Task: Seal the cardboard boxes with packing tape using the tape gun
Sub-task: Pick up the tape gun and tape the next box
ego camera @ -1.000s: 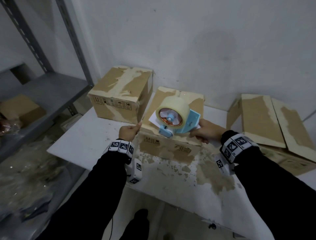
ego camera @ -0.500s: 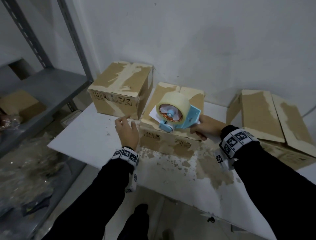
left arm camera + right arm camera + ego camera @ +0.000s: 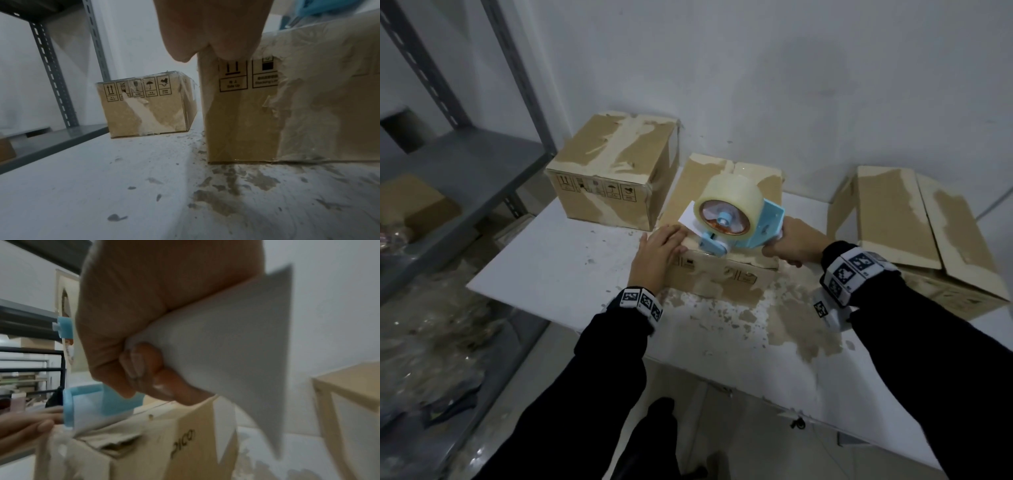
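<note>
A low cardboard box (image 3: 722, 277) with torn paper patches sits mid-table. My left hand (image 3: 657, 251) lies flat with straight fingers on its front left corner, by the top edge. My right hand (image 3: 792, 245) grips the handle of a light blue tape gun (image 3: 743, 236) carrying a roll of clear tape (image 3: 727, 209). The gun's nose rests on the box's top near the front edge. In the right wrist view my fingers (image 3: 144, 369) curl round the handle and the blue nose (image 3: 82, 404) touches the box top (image 3: 144, 434). The left wrist view shows the box face (image 3: 267, 105) close up.
A taller taped box (image 3: 613, 185) stands at the back left of the white table (image 3: 544, 270). An open-flapped box (image 3: 914, 233) sits on the right. Grey metal shelving (image 3: 448, 171) holding a small box stands to the left. Torn paper residue (image 3: 774, 325) covers the table's front.
My left hand has gone from a pinch at the box's left edge to lying flat on its front left corner. The tape gun has dropped onto the box's front edge.
</note>
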